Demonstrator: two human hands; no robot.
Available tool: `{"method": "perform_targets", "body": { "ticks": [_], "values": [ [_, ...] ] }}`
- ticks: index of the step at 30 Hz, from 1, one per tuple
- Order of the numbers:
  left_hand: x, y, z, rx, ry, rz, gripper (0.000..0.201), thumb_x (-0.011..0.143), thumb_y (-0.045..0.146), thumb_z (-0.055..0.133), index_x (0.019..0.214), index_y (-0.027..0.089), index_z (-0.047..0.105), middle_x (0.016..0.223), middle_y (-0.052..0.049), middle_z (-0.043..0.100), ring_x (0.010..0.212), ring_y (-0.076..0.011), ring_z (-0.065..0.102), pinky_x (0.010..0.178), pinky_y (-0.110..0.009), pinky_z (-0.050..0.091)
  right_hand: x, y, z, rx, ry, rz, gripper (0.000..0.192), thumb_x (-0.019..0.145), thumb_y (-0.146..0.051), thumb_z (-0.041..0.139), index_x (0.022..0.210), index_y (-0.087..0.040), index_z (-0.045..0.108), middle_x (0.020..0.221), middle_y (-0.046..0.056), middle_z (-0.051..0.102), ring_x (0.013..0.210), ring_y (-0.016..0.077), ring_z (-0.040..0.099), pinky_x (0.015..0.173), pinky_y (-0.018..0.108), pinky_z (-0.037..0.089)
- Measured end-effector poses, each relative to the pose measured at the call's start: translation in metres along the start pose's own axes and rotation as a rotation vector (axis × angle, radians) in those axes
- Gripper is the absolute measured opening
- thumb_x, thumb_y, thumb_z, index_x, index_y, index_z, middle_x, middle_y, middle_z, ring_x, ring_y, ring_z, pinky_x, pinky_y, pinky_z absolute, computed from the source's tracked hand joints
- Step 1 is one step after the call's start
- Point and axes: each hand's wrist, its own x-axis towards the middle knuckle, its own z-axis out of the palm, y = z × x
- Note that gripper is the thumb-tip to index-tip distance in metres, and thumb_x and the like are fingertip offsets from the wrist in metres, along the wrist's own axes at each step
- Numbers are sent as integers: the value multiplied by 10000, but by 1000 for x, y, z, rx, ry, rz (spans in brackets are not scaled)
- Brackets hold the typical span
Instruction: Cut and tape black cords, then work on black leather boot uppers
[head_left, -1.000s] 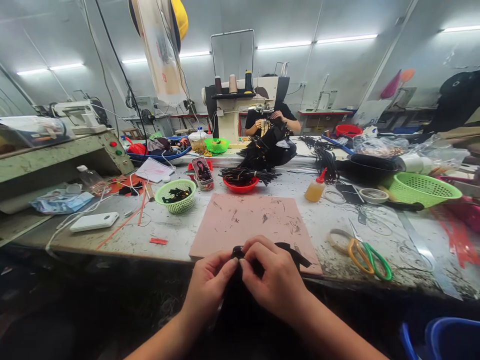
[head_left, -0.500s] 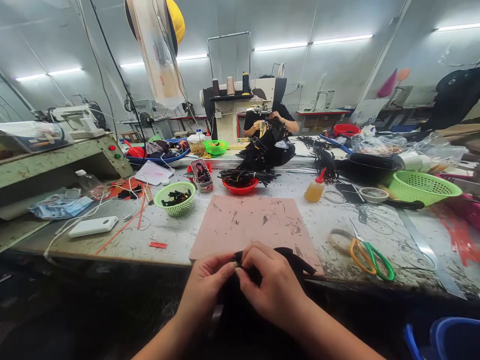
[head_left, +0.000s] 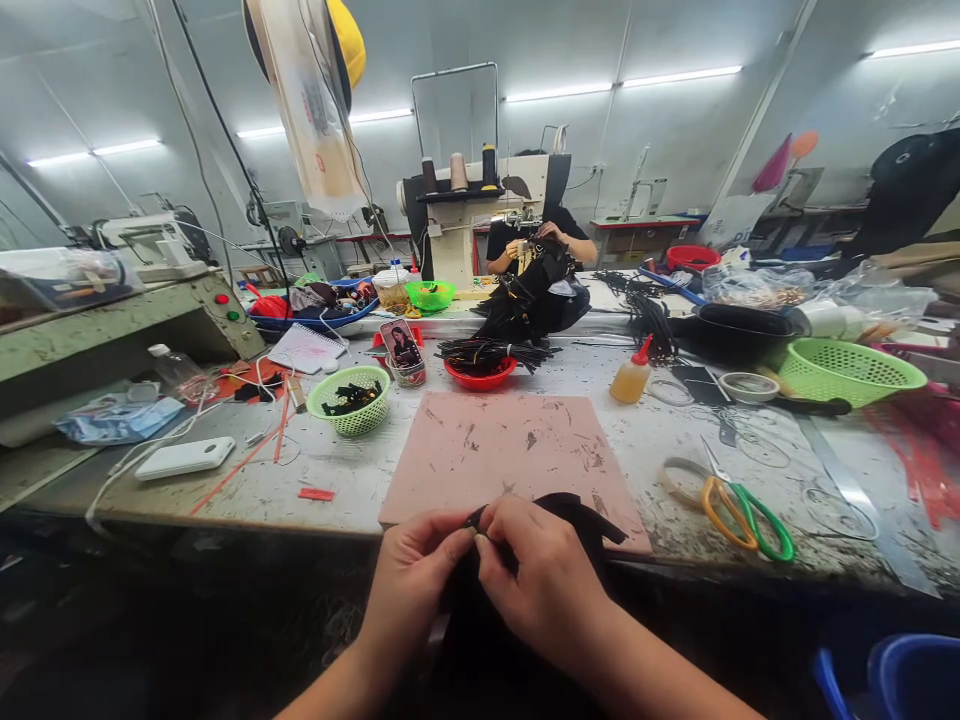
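Pinching a black strip (head_left: 581, 515), the left hand (head_left: 416, 575) and right hand (head_left: 540, 570) meet fingertip to fingertip at the near edge of the worktop (head_left: 337, 460). The grip of each is pressed together, thumb against fingers, on the strip's end — the very tip there is mostly hidden. From the right hand the strip runs out to the right and bends downward, in front of the near edge of a pink board (head_left: 510, 440); whether it touches the board, I cannot tell. Off to the lower right shows a blue container (head_left: 915, 670).

The pink board lies flat, scuffed with dark marks. To its right are scissors (head_left: 726, 487) with one orange and one green handle, just beside a brown ring (head_left: 677, 492); to its left, a small red scrap (head_left: 316, 494) and, farther off, a white power bank (head_left: 185, 458).

Past the board stand a pale green basket (head_left: 352, 415) holding black pieces, a red bowl (head_left: 480, 377) under a bundle of black strands, and a bottle (head_left: 630, 380) with a red tip. A phone (head_left: 400, 343) leans upright between basket and bowl.

Beyond — a sewing machine (head_left: 457, 230) topped by three spools (head_left: 458, 172), with a co-worker (head_left: 570, 235) behind it handling black material.
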Motion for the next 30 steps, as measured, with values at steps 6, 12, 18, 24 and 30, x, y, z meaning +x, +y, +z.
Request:
{"method": "perform_targets", "body": {
  "ticks": [6, 12, 18, 24, 30],
  "values": [
    [-3, -3, 4, -189, 46, 15, 111, 674, 236, 708, 769, 178, 712, 751, -34, 733, 693, -177, 665, 653, -237, 531, 1, 3, -16, -258, -59, 48, 166, 780, -304, 510, 664, -185, 513, 546, -7, 531, 474, 130, 485, 484, 255, 304],
    [-4, -6, 3, -248, 47, 4, 114, 695, 225, 705, 801, 184, 700, 749, -14, 727, 693, -158, 662, 662, -220, 533, 2, 6, -18, -90, -92, 105, 143, 782, -210, 466, 643, -184, 487, 542, -22, 513, 463, 106, 441, 482, 233, 297],
    [-2, -4, 6, -302, 66, 11, 113, 673, 204, 723, 782, 190, 699, 726, 6, 718, 689, -136, 654, 675, -199, 528, 4, 7, -16, -98, -112, 105, 141, 782, -200, 465, 643, -184, 489, 550, -18, 502, 466, 109, 418, 488, 241, 283],
    [2, -2, 7, -237, 71, 23, 158, 616, 182, 760, 752, 188, 679, 704, 25, 699, 672, -104, 630, 654, -158, 504, 4, 6, -16, -151, -103, 75, 140, 797, -201, 468, 668, -182, 520, 584, 2, 548, 515, 132, 470, 519, 256, 296],
    [6, 1, 11, -251, 153, 3, 201, 582, 230, 774, 721, 180, 638, 679, 16, 687, 638, -108, 619, 622, -175, 504, 1, 13, -24, -131, -167, 219, 127, 760, -292, 546, 711, -175, 548, 560, -9, 558, 488, 131, 484, 504, 251, 292]
  ]
}}
